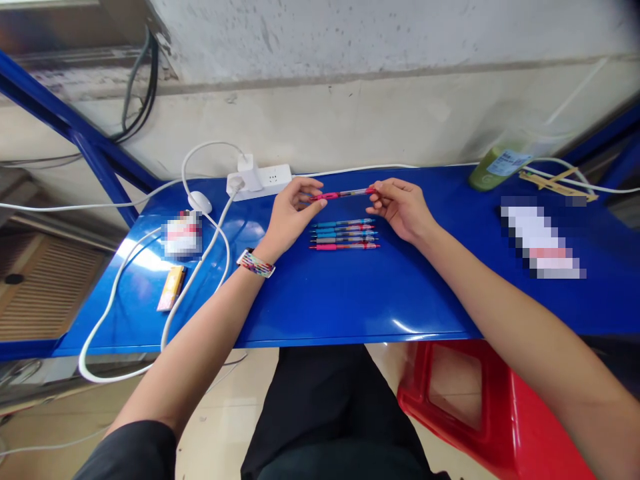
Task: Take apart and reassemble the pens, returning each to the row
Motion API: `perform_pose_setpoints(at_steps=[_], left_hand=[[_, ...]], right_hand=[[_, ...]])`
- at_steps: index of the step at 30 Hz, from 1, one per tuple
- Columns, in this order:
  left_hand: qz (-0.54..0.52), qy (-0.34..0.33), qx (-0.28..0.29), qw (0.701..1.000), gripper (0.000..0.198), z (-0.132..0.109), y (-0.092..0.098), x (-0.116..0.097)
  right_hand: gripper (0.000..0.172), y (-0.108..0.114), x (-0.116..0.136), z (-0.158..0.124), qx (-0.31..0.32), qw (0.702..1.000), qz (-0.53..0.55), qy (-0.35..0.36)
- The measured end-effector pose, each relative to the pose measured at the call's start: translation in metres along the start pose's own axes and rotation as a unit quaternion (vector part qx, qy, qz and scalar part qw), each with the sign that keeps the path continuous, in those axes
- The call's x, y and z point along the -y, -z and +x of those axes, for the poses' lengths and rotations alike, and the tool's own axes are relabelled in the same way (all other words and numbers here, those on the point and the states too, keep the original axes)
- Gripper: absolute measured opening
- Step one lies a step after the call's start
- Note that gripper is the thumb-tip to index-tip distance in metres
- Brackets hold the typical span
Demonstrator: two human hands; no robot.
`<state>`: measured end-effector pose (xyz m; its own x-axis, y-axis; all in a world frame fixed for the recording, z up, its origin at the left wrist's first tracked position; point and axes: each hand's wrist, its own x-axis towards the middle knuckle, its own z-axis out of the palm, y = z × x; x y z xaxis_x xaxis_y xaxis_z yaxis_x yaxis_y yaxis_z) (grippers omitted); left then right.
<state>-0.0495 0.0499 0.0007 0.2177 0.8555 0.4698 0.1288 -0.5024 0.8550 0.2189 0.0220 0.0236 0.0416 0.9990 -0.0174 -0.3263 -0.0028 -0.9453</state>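
Red pen point(349, 193), long axis crosswise, grip end leftward, pinched in both hands point(291, 212).

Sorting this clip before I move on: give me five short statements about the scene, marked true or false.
1. The left hand and right hand hold one pen. True.
2. Other pens lie side by side on the table. True.
3. The cup is left of both hands. False: the cup is to their right.
4. The stool is blue. False: the stool is red.
5. The power strip is white. True.
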Motion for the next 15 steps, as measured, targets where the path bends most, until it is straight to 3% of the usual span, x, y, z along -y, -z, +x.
perform_pose_setpoints(at_steps=[6, 9, 12, 15], left_hand=[[0.017, -0.007, 0.014, 1.000, 0.016, -0.0005, 0.0010, 0.0011], [0.034, -0.030, 0.017, 0.999, 0.038, -0.0010, 0.0014, 0.0000], [0.038, -0.006, 0.025, 0.999, 0.021, -0.0019, 0.0006, -0.0020], [0.030, -0.007, 0.024, 0.999, 0.020, -0.0022, 0.0002, -0.0030]], right_hand=[[0.028, 0.0003, -0.0017, -0.0004, 0.007, 1.000, 0.000, 0.001], [0.030, 0.0009, -0.0042, 0.0002, 0.015, 1.000, 0.008, 0.004], [0.029, 0.0003, -0.0050, -0.0001, 0.022, 1.000, 0.012, 0.004], [0.028, -0.0017, -0.0037, -0.0012, 0.016, 1.000, 0.002, -0.001]])
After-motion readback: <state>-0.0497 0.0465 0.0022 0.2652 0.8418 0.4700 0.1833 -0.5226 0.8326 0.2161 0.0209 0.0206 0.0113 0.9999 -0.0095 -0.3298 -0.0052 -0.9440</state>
